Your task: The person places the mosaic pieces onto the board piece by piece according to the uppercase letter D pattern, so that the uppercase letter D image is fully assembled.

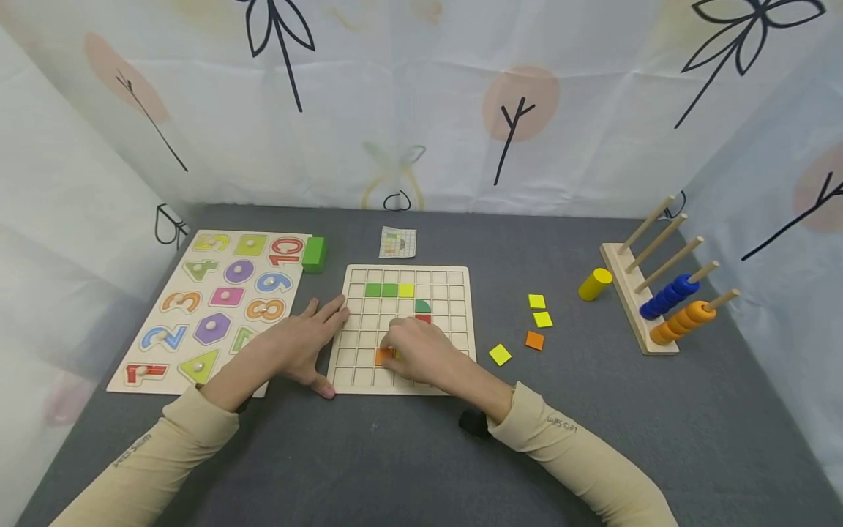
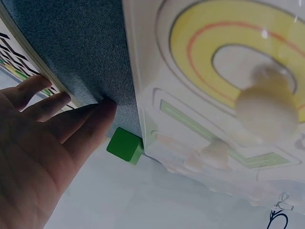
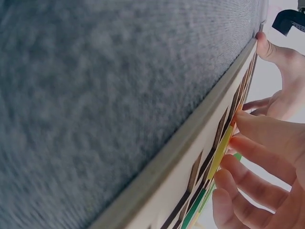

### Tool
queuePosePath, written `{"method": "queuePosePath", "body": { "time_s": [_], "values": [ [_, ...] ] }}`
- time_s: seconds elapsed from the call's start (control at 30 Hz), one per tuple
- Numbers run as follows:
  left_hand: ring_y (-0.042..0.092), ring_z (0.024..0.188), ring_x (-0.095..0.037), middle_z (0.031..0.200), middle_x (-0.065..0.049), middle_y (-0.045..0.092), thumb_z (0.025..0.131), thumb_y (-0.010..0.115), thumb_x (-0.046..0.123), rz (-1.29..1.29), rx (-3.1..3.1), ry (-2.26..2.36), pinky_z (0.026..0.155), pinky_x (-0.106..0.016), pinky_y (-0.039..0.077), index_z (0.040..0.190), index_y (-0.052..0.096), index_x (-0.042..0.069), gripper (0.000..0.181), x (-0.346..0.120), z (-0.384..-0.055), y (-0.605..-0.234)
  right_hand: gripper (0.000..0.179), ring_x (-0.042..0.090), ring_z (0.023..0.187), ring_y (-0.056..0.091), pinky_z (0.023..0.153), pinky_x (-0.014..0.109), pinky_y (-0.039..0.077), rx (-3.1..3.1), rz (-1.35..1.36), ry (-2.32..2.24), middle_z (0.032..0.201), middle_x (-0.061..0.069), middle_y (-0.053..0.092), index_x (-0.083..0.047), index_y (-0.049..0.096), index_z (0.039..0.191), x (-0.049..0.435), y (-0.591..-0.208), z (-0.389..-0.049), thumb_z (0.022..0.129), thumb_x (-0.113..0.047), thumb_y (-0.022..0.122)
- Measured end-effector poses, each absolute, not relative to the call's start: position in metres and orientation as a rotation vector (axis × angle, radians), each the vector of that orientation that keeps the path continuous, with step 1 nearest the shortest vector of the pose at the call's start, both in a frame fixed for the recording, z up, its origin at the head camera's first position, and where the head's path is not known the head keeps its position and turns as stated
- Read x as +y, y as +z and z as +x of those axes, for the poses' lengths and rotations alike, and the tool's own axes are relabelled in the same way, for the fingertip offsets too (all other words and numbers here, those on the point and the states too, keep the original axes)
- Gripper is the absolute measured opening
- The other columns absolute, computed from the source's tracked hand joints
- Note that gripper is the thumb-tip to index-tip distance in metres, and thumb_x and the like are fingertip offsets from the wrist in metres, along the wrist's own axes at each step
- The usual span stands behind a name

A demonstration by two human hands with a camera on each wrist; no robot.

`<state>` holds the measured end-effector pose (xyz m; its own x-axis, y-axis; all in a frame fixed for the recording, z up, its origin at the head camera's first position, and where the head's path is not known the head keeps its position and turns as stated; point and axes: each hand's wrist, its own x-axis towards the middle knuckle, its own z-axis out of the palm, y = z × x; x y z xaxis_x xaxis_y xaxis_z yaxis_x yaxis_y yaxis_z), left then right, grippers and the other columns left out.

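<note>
A pale wooden grid board (image 1: 356, 322) lies in the middle of the table. Along its left edge rests my left hand (image 1: 299, 350), fingers spread, fingertips at the rim and thumb by the near corner. My right hand (image 1: 421, 353) is low over the board, thumb and fingertips together at an orange tile (image 1: 383, 356) in a lower cell. A yellow tile (image 3: 220, 151) beside it is partly covered by the fingers. Farther up the grid sit green tiles (image 1: 372, 290), a yellow tile (image 1: 406, 290), a rounded green piece (image 1: 422, 306) and a red tile (image 1: 423, 319).
A knobbed number-and-shape puzzle (image 1: 191, 293) lies left, with a green block (image 1: 314, 255) at its corner. Behind the board is a small pattern card (image 1: 398, 243). Loose yellow tiles (image 1: 500, 355) and an orange one (image 1: 535, 340) lie right, before a peg stacker (image 1: 632, 307) and yellow cylinder (image 1: 595, 284).
</note>
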<state>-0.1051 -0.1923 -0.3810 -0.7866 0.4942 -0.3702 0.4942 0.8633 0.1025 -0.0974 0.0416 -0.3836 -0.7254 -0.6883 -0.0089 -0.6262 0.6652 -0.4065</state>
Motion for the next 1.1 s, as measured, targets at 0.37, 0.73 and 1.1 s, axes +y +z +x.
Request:
{"method": "queuePosePath", "body": {
  "time_s": [0.37, 0.73, 1.1],
  "values": [
    [0.029, 0.145, -0.063, 0.169, -0.024, 0.022, 0.059, 0.089, 0.069, 0.72, 2.641, -0.023, 0.106, -0.066, 0.045, 0.157, 0.032, 0.0, 0.133, -0.192, -0.106, -0.382, 0.018, 0.013, 0.074, 0.057, 0.054, 0.024, 0.044, 2.739, -0.997, -0.585, 0.094, 0.004, 0.071, -0.011, 0.081, 0.107, 0.057, -0.374, -0.099, 0.091, -0.019, 0.077],
    [0.028, 0.146, -0.063, 0.169, -0.024, 0.021, 0.059, 0.091, 0.066, 0.711, 2.638, -0.021, 0.107, -0.067, 0.044, 0.158, 0.031, 0.0, 0.133, -0.192, -0.106, -0.381, 0.018, 0.014, 0.075, 0.057, 0.054, 0.025, 0.043, 2.815, -0.807, -0.561, 0.097, 0.005, 0.072, -0.012, 0.081, 0.105, 0.106, -0.371, -0.103, 0.089, -0.015, 0.078],
    [0.026, 0.147, -0.063, 0.169, -0.024, 0.019, 0.06, 0.091, 0.065, 0.691, 2.63, -0.002, 0.108, -0.067, 0.043, 0.158, 0.03, 0.0, 0.133, -0.191, -0.105, -0.381, 0.029, 0.017, 0.078, 0.059, 0.063, 0.028, 0.046, 2.907, -0.714, -0.484, 0.1, 0.009, 0.071, -0.006, 0.078, 0.113, 0.168, -0.371, -0.1, 0.086, -0.015, 0.082]
  ]
}}
